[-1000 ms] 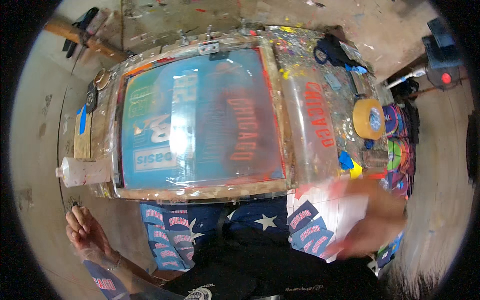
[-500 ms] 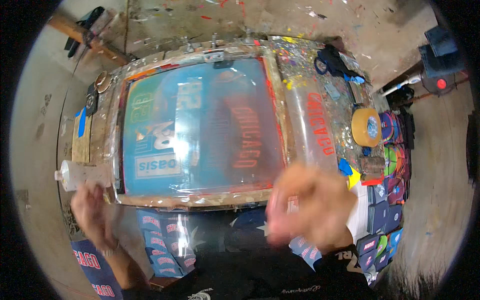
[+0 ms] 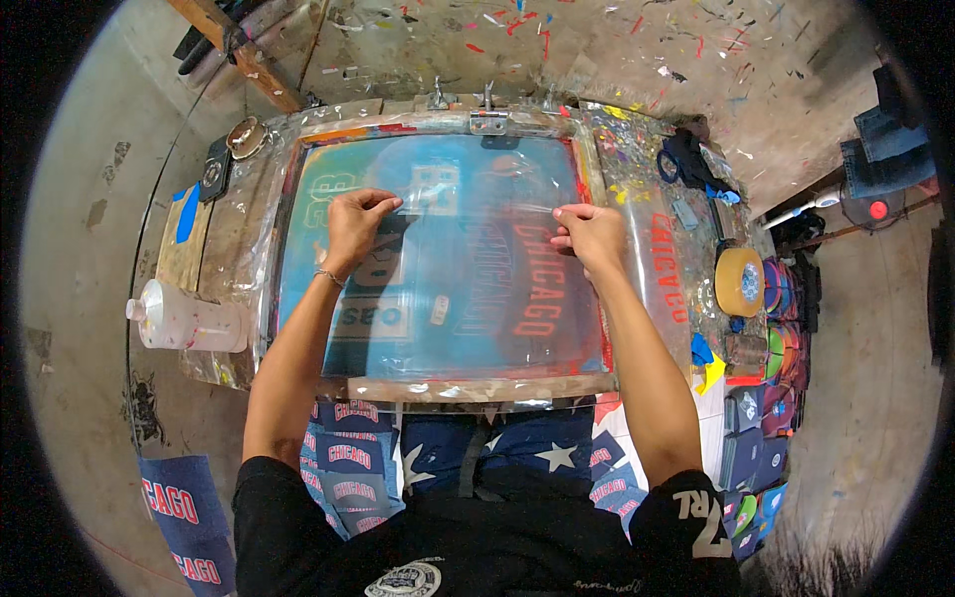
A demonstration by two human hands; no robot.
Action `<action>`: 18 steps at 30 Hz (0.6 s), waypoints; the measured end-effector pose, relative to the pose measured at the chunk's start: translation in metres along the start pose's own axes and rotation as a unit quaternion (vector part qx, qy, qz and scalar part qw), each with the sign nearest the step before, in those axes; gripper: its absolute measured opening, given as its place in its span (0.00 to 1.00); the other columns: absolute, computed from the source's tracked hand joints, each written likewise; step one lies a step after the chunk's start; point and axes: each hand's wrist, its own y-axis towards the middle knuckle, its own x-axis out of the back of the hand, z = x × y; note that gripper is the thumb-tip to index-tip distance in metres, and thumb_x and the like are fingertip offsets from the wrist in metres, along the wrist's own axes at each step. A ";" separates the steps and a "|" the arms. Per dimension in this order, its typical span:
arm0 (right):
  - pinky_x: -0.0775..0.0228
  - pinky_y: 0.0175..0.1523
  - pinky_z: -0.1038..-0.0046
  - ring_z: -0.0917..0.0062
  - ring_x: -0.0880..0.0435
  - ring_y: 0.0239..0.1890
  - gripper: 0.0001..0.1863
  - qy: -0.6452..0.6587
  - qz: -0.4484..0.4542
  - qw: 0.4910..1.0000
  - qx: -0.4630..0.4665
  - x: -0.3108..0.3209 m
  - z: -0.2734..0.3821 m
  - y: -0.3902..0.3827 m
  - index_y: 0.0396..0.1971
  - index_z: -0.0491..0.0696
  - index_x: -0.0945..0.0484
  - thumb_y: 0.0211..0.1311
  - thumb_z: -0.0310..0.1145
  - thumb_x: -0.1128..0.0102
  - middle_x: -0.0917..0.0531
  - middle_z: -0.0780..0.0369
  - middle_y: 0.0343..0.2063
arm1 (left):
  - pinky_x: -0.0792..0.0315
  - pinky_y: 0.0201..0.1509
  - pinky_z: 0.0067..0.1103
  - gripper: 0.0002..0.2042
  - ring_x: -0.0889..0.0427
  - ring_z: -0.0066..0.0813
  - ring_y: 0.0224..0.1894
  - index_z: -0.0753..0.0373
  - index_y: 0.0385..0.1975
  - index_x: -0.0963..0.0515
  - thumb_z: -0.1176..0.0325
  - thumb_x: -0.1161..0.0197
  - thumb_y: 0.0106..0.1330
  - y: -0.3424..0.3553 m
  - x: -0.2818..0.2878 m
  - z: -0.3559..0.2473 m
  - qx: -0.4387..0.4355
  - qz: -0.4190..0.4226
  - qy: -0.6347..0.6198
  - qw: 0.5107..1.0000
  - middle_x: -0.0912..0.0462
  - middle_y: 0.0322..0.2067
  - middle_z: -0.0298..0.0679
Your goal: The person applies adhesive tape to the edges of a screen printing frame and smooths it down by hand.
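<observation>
A screen-printing frame [image 3: 468,389] with blue-tinted mesh lies on the bench before me, held by a metal hinge clamp [image 3: 488,122] at its far edge. Over its upper half, my left hand [image 3: 356,227] and my right hand [image 3: 593,237] are apart, each pinching with thumb and fingers. Between them stretches a thin, see-through strip of clear tape [image 3: 477,208], faint against the mesh. Lettering stencils show in the mesh, and a small pale label-like patch [image 3: 440,309] is near its middle. Whether the strip touches the mesh I cannot tell.
On the left lie a translucent plastic bottle [image 3: 194,316], a dark phone [image 3: 216,169] and a small round tin [image 3: 246,137]. A wide tape roll [image 3: 739,282] and dark cloth [image 3: 686,159] are at the right. Printed denim pieces [image 3: 348,453] hang or lie below the bench edge.
Both hands have moved from near the frame's front edge up over the mesh, now spread with the clear strip between them. The view has shifted slightly.
</observation>
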 end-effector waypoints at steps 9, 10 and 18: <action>0.26 0.23 0.75 0.77 0.18 0.15 0.06 -0.087 -0.071 0.991 0.068 -0.021 -0.029 0.019 0.29 0.39 0.15 0.56 0.27 0.32 0.16 0.61 0.19 | 0.32 0.45 0.30 0.07 0.20 0.30 0.35 0.56 0.27 0.12 0.62 0.27 0.54 -0.002 -0.008 0.027 -0.037 -0.032 0.104 0.993 0.17 0.30 0.35; 0.27 0.24 0.74 0.77 0.18 0.15 0.06 -0.105 -0.081 0.989 0.070 -0.022 -0.030 0.019 0.28 0.40 0.15 0.56 0.28 0.32 0.16 0.61 0.18 | 0.32 0.45 0.30 0.07 0.20 0.30 0.35 0.56 0.27 0.12 0.62 0.27 0.54 -0.001 -0.009 0.029 -0.036 -0.032 0.104 0.993 0.17 0.30 0.35; 0.27 0.34 0.68 0.71 0.17 0.20 0.06 -0.139 -0.108 0.981 0.077 -0.025 -0.040 0.023 0.27 0.43 0.15 0.55 0.31 0.31 0.16 0.58 0.17 | 0.44 0.50 0.34 0.09 0.23 0.33 0.43 0.53 0.26 0.12 0.57 0.27 0.54 -0.001 -0.016 0.032 -0.026 -0.042 0.154 0.987 0.17 0.33 0.33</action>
